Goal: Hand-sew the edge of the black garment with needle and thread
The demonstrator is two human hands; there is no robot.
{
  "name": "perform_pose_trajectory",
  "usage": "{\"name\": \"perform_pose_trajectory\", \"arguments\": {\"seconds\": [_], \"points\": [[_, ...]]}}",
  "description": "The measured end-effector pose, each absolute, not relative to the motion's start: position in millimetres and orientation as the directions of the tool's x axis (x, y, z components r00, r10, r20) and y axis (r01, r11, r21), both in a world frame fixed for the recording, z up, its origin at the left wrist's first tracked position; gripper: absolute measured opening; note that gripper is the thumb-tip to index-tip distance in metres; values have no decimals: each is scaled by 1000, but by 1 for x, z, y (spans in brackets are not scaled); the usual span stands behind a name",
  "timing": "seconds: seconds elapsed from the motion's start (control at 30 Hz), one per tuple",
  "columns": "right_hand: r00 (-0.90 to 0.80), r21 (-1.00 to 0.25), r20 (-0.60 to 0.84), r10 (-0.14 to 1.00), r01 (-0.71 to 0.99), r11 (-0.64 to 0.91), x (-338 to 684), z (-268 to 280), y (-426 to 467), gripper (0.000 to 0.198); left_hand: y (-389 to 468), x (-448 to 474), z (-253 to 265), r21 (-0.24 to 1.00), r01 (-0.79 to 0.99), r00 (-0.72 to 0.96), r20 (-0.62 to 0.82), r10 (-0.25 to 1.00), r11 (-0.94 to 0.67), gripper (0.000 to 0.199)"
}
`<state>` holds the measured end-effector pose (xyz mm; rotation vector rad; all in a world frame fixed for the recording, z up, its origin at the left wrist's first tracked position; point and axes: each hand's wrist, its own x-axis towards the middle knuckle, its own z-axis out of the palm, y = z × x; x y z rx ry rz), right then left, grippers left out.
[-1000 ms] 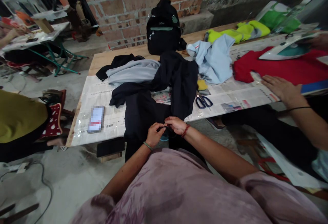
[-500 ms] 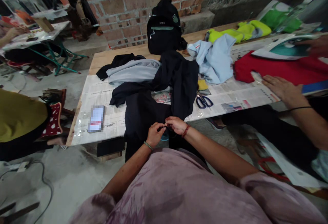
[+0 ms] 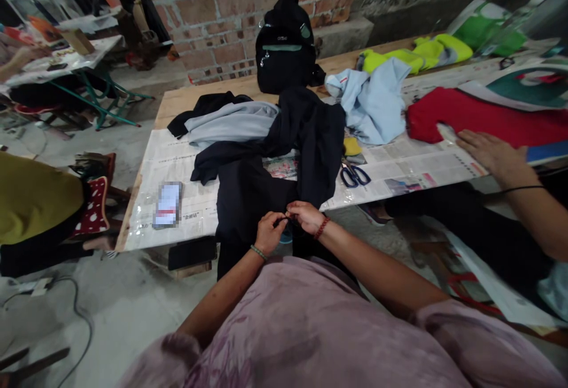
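Dark trousers-like cloth (image 3: 252, 196) with a pale grey lining (image 3: 235, 123) spreads over the table and hangs off its front edge. At that edge my left hand (image 3: 270, 233) is closed in a pinch on the dark cloth. Close beside it, my right hand (image 3: 305, 217) pinches the same cloth, fingertips almost meeting the left ones. Anything small between the fingertips is too fine to make out. Blue-handled scissors (image 3: 355, 175) lie to the right of the cloth, below a yellow piece (image 3: 352, 146). A phone (image 3: 167, 204) lies to the left.
Newspaper covers the table (image 3: 146, 190). At the back stands a black backpack (image 3: 285, 51). Light blue cloth (image 3: 370, 101) and a yellow vest (image 3: 417, 57) lie right of it. A co-worker's hand (image 3: 492, 151) rests by red cloth (image 3: 479, 117) under an iron (image 3: 528, 89).
The co-worker's iron has shifted right over the red cloth. My hands stay pinched at nearly the same spot, and the dark cloth lies as before.
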<state>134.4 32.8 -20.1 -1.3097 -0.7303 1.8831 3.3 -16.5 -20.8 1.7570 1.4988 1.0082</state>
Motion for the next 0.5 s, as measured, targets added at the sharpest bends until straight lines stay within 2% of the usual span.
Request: {"name": "perform_pose_trajectory", "arguments": {"seconds": [0.13,0.33,0.5], "points": [[-166,-784,-542,824,-253,-567,132,-17,29,11,-17,5,-21,824,542,45,169,985,-166,9],[-165,-827,-416,894,-340,-447,132,-9,21,23,-17,6,-19,834,531,24,160,987,-148,8],[-244,-791,-474,846,-304,-531,139,-4,22,28,-18,5,-19,868,474,36,147,988,-147,9]]}}
